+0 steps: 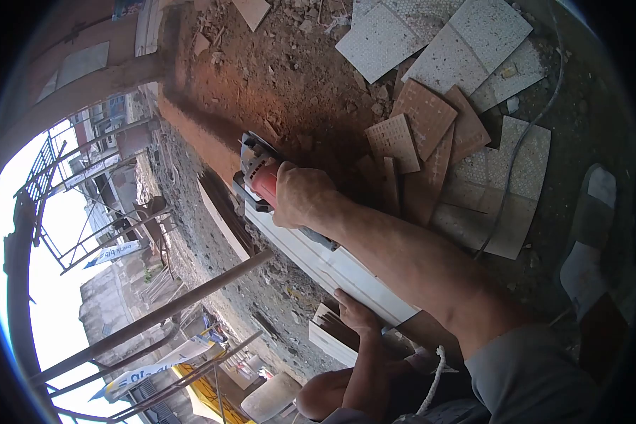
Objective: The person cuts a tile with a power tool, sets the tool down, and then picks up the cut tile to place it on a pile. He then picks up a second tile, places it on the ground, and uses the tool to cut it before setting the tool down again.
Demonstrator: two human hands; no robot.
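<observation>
My right hand (304,196) is wrapped round the red body of an angle grinder (264,182). The grinder's head and metal guard sit at the far end of a long white tile (311,256); the disc's contact with it is hidden. Near the tile's close end, my left hand (358,314) grips the edge, its fingers partly out of sight. Reddish dust (212,131) spreads over the ground beyond the grinder.
Stacked and loose tiles (466,49), some brown-backed (424,120), lie on the dirt. A cable (519,152) crosses them. A metal pole (155,314) slants close by. Cut strips (222,215) lie beside the work. A sandaled foot (590,233) is at the right.
</observation>
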